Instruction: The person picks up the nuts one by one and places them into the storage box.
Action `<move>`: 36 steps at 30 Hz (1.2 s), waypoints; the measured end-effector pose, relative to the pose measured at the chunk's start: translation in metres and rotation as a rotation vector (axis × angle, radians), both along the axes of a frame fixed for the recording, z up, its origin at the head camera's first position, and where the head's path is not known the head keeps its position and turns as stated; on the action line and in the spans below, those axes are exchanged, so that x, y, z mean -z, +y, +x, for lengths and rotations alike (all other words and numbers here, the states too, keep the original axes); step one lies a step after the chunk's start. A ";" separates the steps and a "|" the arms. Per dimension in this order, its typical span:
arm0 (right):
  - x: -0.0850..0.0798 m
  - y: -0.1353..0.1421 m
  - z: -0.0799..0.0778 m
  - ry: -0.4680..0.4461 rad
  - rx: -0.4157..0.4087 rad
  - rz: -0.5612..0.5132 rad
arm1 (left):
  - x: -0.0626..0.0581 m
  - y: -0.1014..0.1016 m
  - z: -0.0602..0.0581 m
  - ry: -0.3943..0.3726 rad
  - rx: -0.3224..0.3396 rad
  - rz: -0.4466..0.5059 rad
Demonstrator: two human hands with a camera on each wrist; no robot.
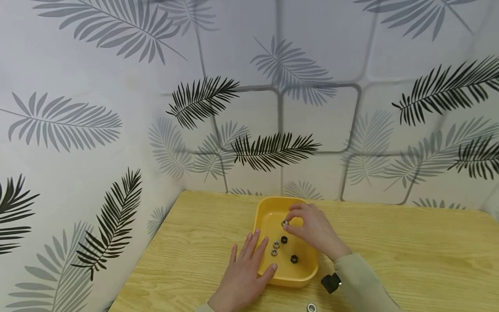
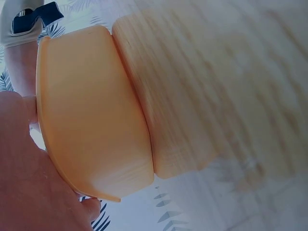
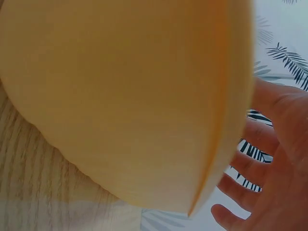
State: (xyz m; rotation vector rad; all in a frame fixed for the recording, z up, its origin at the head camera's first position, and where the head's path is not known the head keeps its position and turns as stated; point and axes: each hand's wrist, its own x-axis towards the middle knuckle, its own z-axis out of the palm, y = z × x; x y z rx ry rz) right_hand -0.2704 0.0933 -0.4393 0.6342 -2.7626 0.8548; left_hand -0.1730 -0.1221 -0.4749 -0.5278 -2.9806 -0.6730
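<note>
A yellow plastic tray (image 1: 296, 277) stands on the wooden table. Above its inside, my right hand (image 1: 313, 227) pinches a silver nut (image 1: 285, 223) between thumb and index finger. Spread fairly straight, the fingers of my left hand (image 1: 243, 277) lie over the tray's left edge. Inside the tray are two silver nuts, a farther one (image 1: 276, 244) and a nearer one (image 1: 274, 252), and two black nuts, one near the middle (image 1: 284, 239) and one to the right (image 1: 294, 259). Both wrist views mostly show the tray's outer wall (image 2: 96, 110); the pinched nut is hidden there.
Another silver nut (image 1: 311, 307) lies on the table (image 1: 409, 251) at the bottom edge of the head view. A black wrist-worn device (image 1: 331, 283) hangs by the right sleeve. Behind the table rises a leaf-patterned wall (image 1: 312, 117).
</note>
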 end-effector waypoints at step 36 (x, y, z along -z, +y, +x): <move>0.010 -0.009 0.006 0.034 -0.016 0.122 | 0.007 -0.001 -0.003 0.000 -0.013 -0.027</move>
